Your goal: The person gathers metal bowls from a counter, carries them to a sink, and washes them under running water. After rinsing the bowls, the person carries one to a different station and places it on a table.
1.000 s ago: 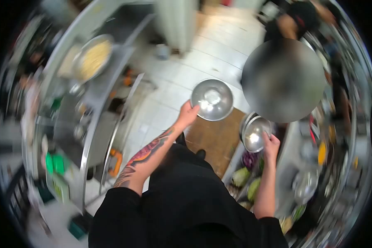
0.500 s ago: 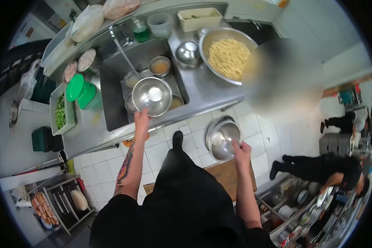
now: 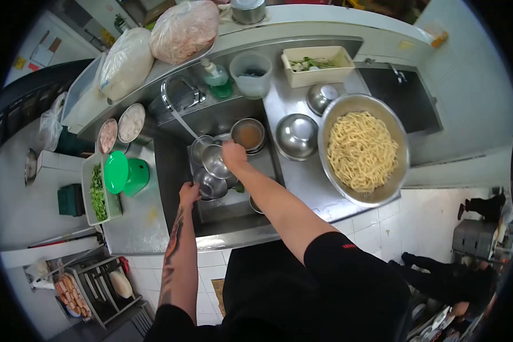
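Note:
Both arms reach into the steel sink (image 3: pixel 233 225). My left hand (image 3: pixel 189 194) grips the rim of a metal bowl (image 3: pixel 211 187) low in the basin. Above that bowl, my right hand (image 3: pixel 233 155) holds a smaller metal bowl (image 3: pixel 215 163) near the stream from the curved faucet (image 3: pixel 164 91). Another bowl (image 3: pixel 197 150) stands behind it, partly hidden. A stack of bowls with brownish liquid (image 3: pixel 248 135) sits at the back right of the sink. Part of one more bowl shows beneath my right forearm.
Right of the sink are an upturned-looking steel bowl (image 3: pixel 297 137), a large bowl of noodles (image 3: pixel 362 151) and a cream tub (image 3: pixel 318 65). A green scale (image 3: pixel 134 176), a tray of greens (image 3: pixel 97 194) and two meat containers stand left. People (image 3: pixel 450 282) are at far right.
My right hand has moved from beside the counter into the sink with a metal bowl. My left hand has lowered its bowl. The camera view has shifted, and I am closer to the sink.

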Demonstrator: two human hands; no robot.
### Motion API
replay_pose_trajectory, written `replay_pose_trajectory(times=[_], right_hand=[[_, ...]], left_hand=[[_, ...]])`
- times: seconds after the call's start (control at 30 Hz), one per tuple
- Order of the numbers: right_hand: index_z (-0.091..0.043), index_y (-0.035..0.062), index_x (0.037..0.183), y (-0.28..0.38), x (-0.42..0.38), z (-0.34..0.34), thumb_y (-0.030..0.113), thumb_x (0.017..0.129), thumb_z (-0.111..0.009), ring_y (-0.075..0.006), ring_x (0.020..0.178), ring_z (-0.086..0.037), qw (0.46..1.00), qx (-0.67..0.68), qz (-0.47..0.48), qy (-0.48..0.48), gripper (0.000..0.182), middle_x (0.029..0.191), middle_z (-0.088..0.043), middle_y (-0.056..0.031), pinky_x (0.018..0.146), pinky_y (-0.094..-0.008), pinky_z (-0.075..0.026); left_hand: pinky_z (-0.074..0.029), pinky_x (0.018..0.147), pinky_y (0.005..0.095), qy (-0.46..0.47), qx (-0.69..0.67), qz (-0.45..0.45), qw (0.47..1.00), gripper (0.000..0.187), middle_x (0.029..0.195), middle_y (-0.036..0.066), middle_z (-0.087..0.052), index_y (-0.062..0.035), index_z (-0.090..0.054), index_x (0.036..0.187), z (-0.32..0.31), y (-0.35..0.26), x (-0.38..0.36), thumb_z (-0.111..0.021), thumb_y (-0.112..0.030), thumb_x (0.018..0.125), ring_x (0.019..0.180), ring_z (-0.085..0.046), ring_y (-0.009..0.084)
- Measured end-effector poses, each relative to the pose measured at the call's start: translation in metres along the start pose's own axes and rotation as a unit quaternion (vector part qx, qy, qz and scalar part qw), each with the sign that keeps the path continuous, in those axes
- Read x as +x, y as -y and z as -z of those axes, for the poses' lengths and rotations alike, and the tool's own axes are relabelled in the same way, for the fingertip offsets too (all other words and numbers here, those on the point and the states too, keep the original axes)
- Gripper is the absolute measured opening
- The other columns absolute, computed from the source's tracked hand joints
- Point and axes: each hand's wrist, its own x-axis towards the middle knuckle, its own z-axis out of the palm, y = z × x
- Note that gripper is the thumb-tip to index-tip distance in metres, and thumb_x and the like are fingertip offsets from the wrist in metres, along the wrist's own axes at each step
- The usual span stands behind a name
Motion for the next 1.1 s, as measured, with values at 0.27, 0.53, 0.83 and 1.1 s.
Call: replay_pose_trajectory(times=[0.27, 0.53, 0.83, 1.1], right_hand=[[-0.055, -0.0028, 0.112, 0.035, 0.023, -0.105, 0.011, 0.083, -0.063, -0.0418, 0.101, -0.064, 0.927, 0.289, -0.226, 0.074, 0.033, 0.111, -0.063, -0.0271, 0.084, -0.0487, -0.052], [-0.063, -0.0004, 0.078, 0.035, 0.017, -0.108, 0.021, 0.084, -0.07, -0.0205, 0.048, -0.055, 0.787, 0.478, -0.387, -0.048, 0.024, 0.063, -0.059, -0.0091, 0.042, -0.0372, -0.043], [-0.052, -0.0066, 0.123, 0.054, 0.004, -0.06, 0.034, 0.087, -0.066, -0.032, 0.073, -0.07, 0.867, 0.312, -0.371, 0.114, 0.056, 0.082, -0.07, -0.0169, 0.067, -0.0453, -0.056], [-0.065, 0.003, 0.093, 0.026, 0.012, -0.031, 0.017, 0.093, -0.057, -0.0324, 0.089, -0.067, 0.956, 0.262, 0.075, 0.11, 0.016, 0.088, -0.069, -0.0121, 0.084, -0.0469, -0.052]], left_hand=[[-0.05, 0.085, 0.0366, 0.012, -0.434, 0.013, 0.901, 0.066, 0.119, 0.019, -0.062, 0.0016, -0.039, 0.14, -0.028, -0.079, -0.017, -0.066, -0.029, 0.089, 0.104, -0.062, 0.0255], [-0.051, 0.088, 0.0441, -0.053, -0.158, -0.124, 0.978, 0.063, 0.114, 0.028, -0.064, 0.0003, -0.045, 0.135, -0.019, -0.092, 0.038, -0.056, -0.008, 0.074, 0.1, -0.067, 0.0388], [-0.056, 0.083, 0.0465, -0.145, -0.115, -0.294, 0.938, 0.062, 0.116, 0.028, -0.062, 0.0015, -0.043, 0.136, -0.01, -0.088, 0.061, -0.053, -0.004, 0.074, 0.101, -0.066, 0.0421], [-0.057, 0.072, 0.0443, 0.152, -0.155, -0.151, 0.964, 0.045, 0.115, 0.018, -0.062, -0.0029, -0.053, 0.126, -0.028, -0.12, 0.11, -0.051, -0.035, 0.094, 0.088, -0.067, 0.0317]])
